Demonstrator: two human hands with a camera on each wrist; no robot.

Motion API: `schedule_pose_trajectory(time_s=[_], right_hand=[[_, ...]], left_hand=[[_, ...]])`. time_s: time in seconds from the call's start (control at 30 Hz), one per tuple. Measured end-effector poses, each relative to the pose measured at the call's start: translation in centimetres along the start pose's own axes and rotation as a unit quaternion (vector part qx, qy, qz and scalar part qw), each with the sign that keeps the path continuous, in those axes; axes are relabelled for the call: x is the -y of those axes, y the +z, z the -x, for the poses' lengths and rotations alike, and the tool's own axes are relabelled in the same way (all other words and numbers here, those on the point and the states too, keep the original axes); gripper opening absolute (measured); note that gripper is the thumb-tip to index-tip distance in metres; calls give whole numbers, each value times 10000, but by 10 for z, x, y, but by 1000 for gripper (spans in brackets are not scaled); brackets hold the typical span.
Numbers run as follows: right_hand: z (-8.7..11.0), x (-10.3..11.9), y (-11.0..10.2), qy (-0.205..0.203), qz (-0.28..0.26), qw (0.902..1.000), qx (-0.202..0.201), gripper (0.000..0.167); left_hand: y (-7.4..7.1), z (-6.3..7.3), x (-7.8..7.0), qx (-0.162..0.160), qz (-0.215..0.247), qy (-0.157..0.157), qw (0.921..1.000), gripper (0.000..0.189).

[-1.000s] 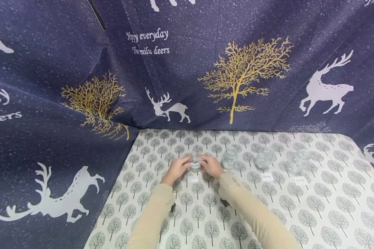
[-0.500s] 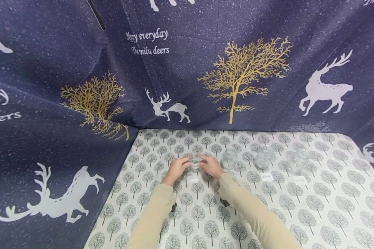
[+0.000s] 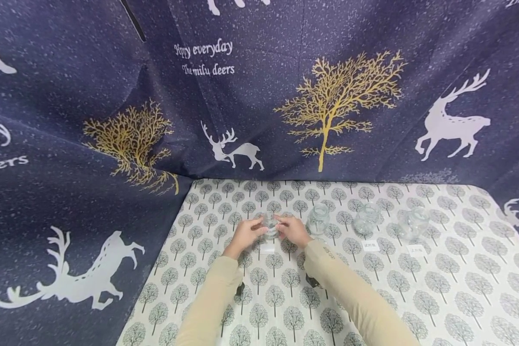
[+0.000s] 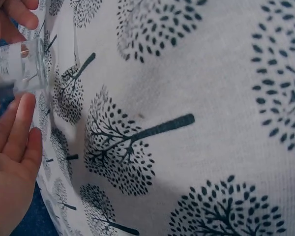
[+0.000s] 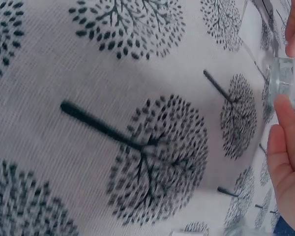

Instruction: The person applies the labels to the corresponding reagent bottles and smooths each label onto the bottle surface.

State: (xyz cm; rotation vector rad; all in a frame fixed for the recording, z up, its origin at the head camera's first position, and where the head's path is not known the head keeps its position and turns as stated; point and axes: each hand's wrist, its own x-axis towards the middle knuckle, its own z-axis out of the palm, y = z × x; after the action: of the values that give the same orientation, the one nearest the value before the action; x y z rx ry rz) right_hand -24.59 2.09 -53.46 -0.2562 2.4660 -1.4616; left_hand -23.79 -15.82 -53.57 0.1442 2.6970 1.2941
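A clear glass jar (image 3: 271,233) stands on the tree-print cloth between my two hands. My left hand (image 3: 245,235) grips its left side, thumb and fingers bent against the glass. On the opposite side, my right hand (image 3: 295,230) grips it the same way. A white paper label wraps part of the jar (image 4: 33,73) in the left wrist view; its writing is too blurred to read. The right wrist view catches only the jar's base (image 5: 280,78) beside my fingers. Just in front of the jar lies a white card (image 3: 267,248).
Three more clear glass jars stand in a row to the right: one close by (image 3: 318,219), a middle one (image 3: 366,219) and a far one (image 3: 414,224). White printed cards lie before the middle jar (image 3: 370,245) and the far jar (image 3: 416,251). A dark blue curtain (image 3: 259,96) hangs behind.
Both hands stay around the jar with slight finger shifts. The label's writing, facing me a second ago, is no longer plain in the head view. The other jars have not moved.
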Motion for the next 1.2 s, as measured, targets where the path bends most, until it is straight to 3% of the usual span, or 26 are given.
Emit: schedule_pose_trajectory(time_s=[0.2, 0.47, 0.67, 0.9, 0.97, 1.1, 1.2], right_hand=[[4, 8, 3, -96, 12, 9999, -48, 37], [4, 11, 7, -29, 150, 9982, 579, 61], [3, 12, 7, 36, 290, 9968, 750, 68], [12, 7, -10, -221, -25, 9980, 594, 68], [16, 6, -21, -298, -63, 9979, 577, 68], [26, 8, -42, -411, -185, 9963, 735, 67], [33, 6, -57, -580, -93, 9945, 865, 65]], left_hand=[[3, 1, -2, -278, -139, 126, 9994, 53], [7, -4, 0, -996, -526, 295, 9932, 46], [9, -7, 3, -1120, -609, 469, 9907, 48], [2, -2, 2, -981, -290, -282, 9944, 74], [-4, -1, -1, -1091, -369, -285, 9929, 74], [-14, 1, -15, -1413, -505, 73, 9886, 69], [-12, 1, -29, -1670, -646, 477, 9827, 63]])
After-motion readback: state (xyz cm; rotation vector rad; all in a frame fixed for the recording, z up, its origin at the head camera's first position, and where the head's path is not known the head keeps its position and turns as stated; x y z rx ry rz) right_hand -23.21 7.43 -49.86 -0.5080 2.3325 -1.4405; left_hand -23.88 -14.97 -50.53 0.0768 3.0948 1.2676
